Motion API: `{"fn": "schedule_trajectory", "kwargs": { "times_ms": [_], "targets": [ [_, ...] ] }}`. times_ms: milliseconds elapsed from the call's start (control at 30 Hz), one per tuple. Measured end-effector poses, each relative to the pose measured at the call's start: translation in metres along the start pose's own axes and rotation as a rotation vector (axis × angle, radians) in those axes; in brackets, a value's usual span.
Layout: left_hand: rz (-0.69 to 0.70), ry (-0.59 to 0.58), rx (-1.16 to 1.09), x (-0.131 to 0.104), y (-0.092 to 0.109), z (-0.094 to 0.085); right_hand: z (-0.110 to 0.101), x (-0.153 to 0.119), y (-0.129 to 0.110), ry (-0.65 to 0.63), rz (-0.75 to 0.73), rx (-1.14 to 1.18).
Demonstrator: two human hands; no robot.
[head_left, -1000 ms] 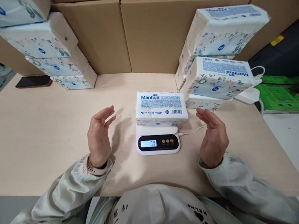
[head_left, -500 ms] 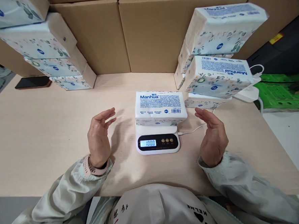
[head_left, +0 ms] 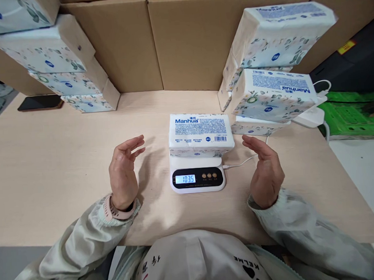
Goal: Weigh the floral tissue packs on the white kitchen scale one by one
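Note:
A white Manhua tissue pack (head_left: 201, 133) lies on a white digital scale (head_left: 196, 162), whose lit display reads 103.5. To the left of the scale, my left hand (head_left: 123, 175) is raised over the table with its fingers apart, holding nothing. My right hand (head_left: 265, 173) is on the other side, also open and without anything in it, its fingertips near the pack's right side but not touching it. A white cable runs from the scale's right side toward the packs behind.
Stacked tissue packs stand at the back left (head_left: 89, 101) and back right (head_left: 274, 94). Cardboard boxes (head_left: 187, 47) line the rear of the table (head_left: 65, 177). A dark phone (head_left: 40, 102) lies at the left. Beyond the right edge is a green crate (head_left: 356, 117).
The scale's display has gone from 100.0 to 103.5. My right hand has shifted very slightly left; the pack and my left hand stay in place.

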State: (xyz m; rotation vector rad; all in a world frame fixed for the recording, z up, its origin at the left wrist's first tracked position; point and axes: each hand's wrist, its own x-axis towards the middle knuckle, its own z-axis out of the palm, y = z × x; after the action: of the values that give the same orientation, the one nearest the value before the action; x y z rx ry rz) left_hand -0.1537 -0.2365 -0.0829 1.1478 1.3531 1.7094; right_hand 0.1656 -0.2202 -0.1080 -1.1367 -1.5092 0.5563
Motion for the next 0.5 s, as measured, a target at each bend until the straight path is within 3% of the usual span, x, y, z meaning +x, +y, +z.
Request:
{"fn": "schedule_trajectory", "kwargs": {
  "times_ms": [133,367,433,500],
  "targets": [
    [0.000,0.001,-0.005,0.0002,-0.0008,-0.0009,0.0039,0.0000,0.0021,0.063,0.001,0.043],
    [0.025,-0.006,0.005,-0.0005,-0.0030,-0.0025,0.0006,0.0003,0.0016,-0.045,0.086,-0.024],
    [0.057,-0.077,0.045,-0.0009,-0.0046,-0.0030,0.0020,0.0035,0.0039,-0.108,0.108,-0.021],
    [0.066,-0.244,0.085,-0.0010,-0.0051,-0.0018,0.0062,0.0074,0.0057,-0.191,0.126,-0.025]
  ]
}}
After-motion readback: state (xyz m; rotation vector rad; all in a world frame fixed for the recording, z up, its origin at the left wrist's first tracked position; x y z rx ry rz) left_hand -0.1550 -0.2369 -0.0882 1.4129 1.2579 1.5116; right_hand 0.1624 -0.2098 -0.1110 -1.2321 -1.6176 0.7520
